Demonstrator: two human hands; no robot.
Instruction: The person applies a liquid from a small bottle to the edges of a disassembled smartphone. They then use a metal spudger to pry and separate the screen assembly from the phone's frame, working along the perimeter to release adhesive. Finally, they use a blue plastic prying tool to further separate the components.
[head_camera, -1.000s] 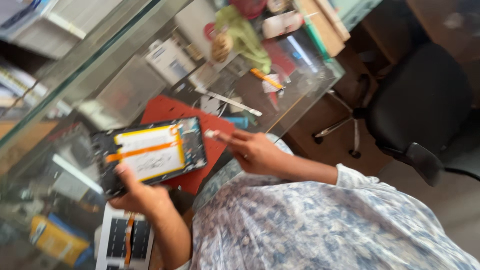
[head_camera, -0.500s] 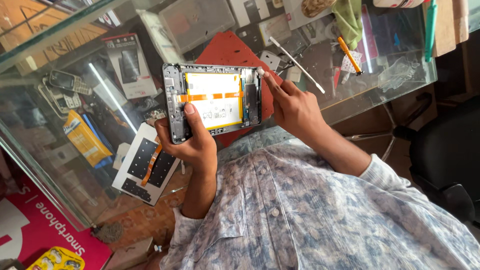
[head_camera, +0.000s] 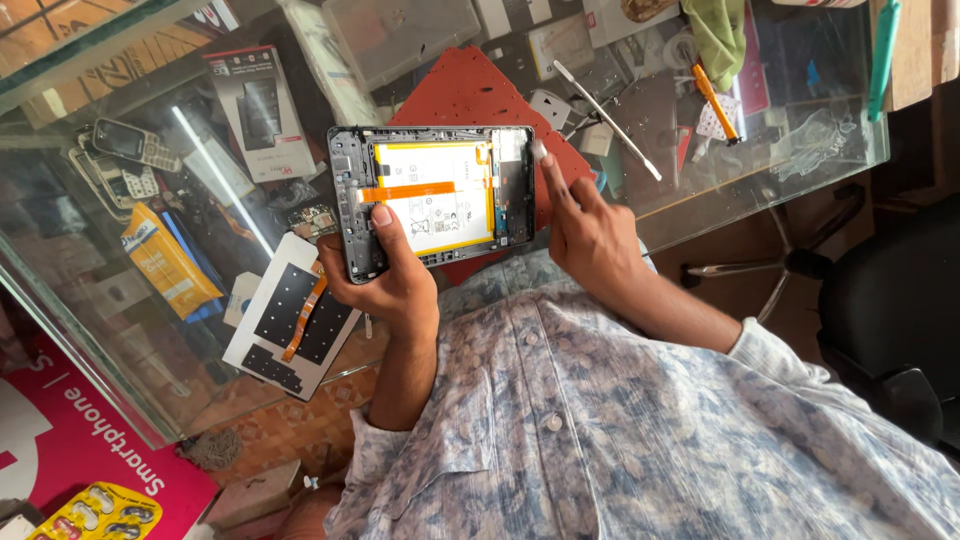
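Observation:
My left hand (head_camera: 390, 285) holds an opened tablet (head_camera: 440, 195) from below, its thumb pressed on the white battery under an orange flex cable. The tablet's dark frame and inner parts face up. At the tablet's right edge rests the tip of the index finger of my right hand (head_camera: 590, 230); that hand's other fingers are partly curled, and I see nothing held in it. Both hands hover above a red work mat (head_camera: 470, 90) on a glass counter (head_camera: 770, 185).
A white panel with black pads (head_camera: 290, 320) lies left of my left arm. A thin white stick tool (head_camera: 605, 120), an orange screwdriver (head_camera: 715, 100) and a green cloth (head_camera: 720, 35) lie beyond the mat. Old phones (head_camera: 120, 160) and a yellow packet (head_camera: 165, 260) sit under the glass. A black chair (head_camera: 890, 320) stands at right.
The view swung and settled, bringing the tablet to the middle. My left hand kept hold of the tablet. My right hand's fingers stayed at its right edge, index fingertip now on the frame.

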